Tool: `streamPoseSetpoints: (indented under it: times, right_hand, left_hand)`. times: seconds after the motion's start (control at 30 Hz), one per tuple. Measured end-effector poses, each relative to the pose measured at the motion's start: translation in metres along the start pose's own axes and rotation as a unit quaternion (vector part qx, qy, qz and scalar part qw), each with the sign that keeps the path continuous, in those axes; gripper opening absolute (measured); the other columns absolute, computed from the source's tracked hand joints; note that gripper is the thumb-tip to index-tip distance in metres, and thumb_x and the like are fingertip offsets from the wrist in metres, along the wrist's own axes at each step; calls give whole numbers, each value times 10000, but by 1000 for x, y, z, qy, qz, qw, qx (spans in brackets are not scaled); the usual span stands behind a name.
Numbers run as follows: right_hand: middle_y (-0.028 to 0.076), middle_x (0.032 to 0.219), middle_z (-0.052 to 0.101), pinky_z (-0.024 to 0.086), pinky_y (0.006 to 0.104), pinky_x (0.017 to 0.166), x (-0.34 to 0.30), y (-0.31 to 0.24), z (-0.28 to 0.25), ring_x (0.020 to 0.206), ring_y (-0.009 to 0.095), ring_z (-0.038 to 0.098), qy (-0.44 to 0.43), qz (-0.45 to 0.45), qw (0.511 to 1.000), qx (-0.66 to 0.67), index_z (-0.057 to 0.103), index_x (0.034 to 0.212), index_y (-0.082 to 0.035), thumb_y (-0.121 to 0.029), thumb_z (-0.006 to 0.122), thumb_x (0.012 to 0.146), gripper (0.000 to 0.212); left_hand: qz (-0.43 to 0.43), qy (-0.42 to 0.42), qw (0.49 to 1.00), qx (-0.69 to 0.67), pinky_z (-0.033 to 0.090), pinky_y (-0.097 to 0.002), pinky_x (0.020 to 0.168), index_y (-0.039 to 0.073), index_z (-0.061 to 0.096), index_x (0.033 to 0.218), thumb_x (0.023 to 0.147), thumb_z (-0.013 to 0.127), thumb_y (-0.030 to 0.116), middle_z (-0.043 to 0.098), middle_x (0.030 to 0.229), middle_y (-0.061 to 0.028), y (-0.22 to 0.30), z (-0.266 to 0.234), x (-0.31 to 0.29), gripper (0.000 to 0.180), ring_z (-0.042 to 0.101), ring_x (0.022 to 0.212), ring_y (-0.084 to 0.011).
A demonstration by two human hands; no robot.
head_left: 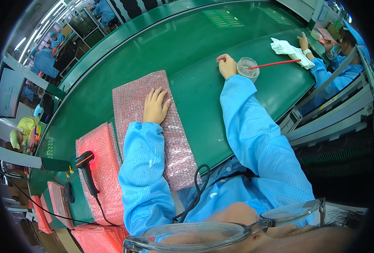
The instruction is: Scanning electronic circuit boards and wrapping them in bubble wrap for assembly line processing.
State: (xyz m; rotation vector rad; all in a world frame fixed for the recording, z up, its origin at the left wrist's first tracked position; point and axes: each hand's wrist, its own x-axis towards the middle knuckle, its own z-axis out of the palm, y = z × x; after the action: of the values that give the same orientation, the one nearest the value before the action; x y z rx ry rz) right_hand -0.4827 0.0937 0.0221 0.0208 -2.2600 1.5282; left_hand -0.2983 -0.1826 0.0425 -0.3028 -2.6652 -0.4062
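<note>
My left hand (155,105) lies flat with its fingers spread on a sheet of pinkish bubble wrap (174,156). The wrap rests on the green work surface and runs down toward my lap. Farther right, my right hand (227,66) sits on the green surface with its fingers curled in. Whatever its fingers hold, if anything, is hidden. Just right of its wrist stands a round, cloudy clear cup (251,75). A thin red stick (277,63) leans out of it to the right, its lower end inside.
A barcode scanner (88,170) with a cable lies on stacked pink bubble-wrap bags (104,185) at left. Beyond my right hand are a crumpled white cloth (290,51) and a co-worker's hand (303,41). Green circuit panels (223,19) lie on the far belt. A metal frame (330,114) stands right.
</note>
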Motion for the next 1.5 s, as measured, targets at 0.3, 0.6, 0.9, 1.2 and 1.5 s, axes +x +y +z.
streamPoseSetpoints:
  times: [0.3,0.6,0.9,1.2,1.5]
  right_hand:
    - [96,816,668,482,309,722,19,18,-22,785,202,631,-74,-15,996,39,629,830,-38,-50,444,783,191]
    - [80,801,665,479,280,713,36,36,-45,772,165,625,-132,-37,989,55,630,843,-31,-39,442,779,198]
    - [129,786,635,478,387,717,18,19,-30,774,323,590,-32,-126,984,-119,626,768,-62,-67,497,748,131]
    - [120,889,587,425,405,759,-82,-61,55,872,312,534,-164,-319,932,-53,581,877,-50,-192,558,828,152]
    - [128,1107,554,389,412,865,-117,-84,94,1046,304,500,-257,-324,907,-81,548,1064,-46,-252,523,850,298]
  left_hand:
    - [1,1,1000,-11,263,-451,1033,106,524,1181,847,547,274,440,1304,-108,1,2,2,375,327,1250,-348]
    - [-4,-1,1000,-5,274,-441,1033,101,529,1178,853,548,264,439,1309,-103,0,-1,0,364,328,1256,-342]
    - [-13,-6,1000,-1,284,-432,1033,107,528,1187,861,543,260,430,1323,-99,-2,-3,-2,361,321,1264,-344]
    - [-46,32,998,35,255,-487,1036,137,524,1201,863,507,307,433,1317,-103,9,19,12,379,317,1262,-360]
    - [-125,12,970,-209,378,-426,956,61,592,1096,836,545,267,528,1184,-154,-23,-15,24,336,484,1113,-341]
